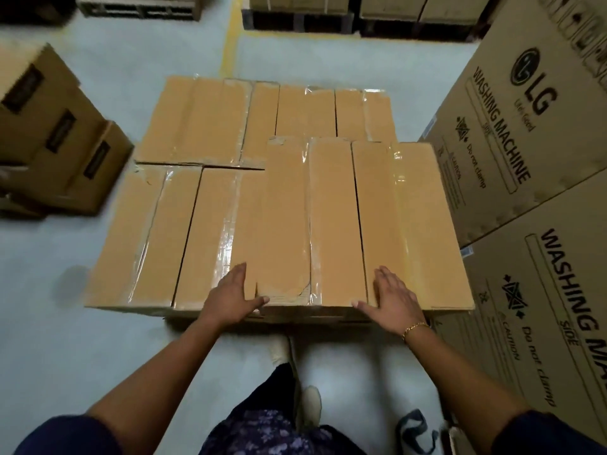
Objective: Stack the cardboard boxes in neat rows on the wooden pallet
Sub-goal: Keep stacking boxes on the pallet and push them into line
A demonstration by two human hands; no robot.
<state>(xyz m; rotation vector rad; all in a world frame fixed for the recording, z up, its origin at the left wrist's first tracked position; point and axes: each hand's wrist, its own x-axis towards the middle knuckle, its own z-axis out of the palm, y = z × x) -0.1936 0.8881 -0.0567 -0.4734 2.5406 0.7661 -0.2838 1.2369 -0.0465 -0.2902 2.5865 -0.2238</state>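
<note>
Warehouse floor (pixel 82 244), pale grey concrete with a painted yellow line (pixel 230 44) running to the back.

Centre: a lower layer of flat tan cardboard boxes sealed with clear tape (pixel 197 126), set in rows. The wooden pallet is hidden beneath them and I cannot pick it out with certainty.

A second layer has been started at the near right: a long tan upper box (pixel 328 208), with a second tan upper box (pixel 423 224) just beside it on the right.

Left hand (pixel 235 298): fingers straight, pressed along the left side of the long upper box, thumb across its near edge. Not gripping.

Right hand (pixel 392 298): flat, fingers spread on top at the seam between the two upper boxes, thumb along the near edge. Holds nothing.

Judged step: squaring the upper box into its row.

Risks:
- The tape is glossy. A hard shove could slide the upper box past its line, leaving the far ends uneven.
- A one-sided push from the left hand could skew the box and close the seam unevenly.
- Tall printed brown washing-machine cartons (pixel 512 136) stand just beside the stack on the right. An over-push could jam the second upper box against them.
- White shoes (pixel 279 349) are near the stack's front edge, so a box pulled off would land on the feet.
</note>
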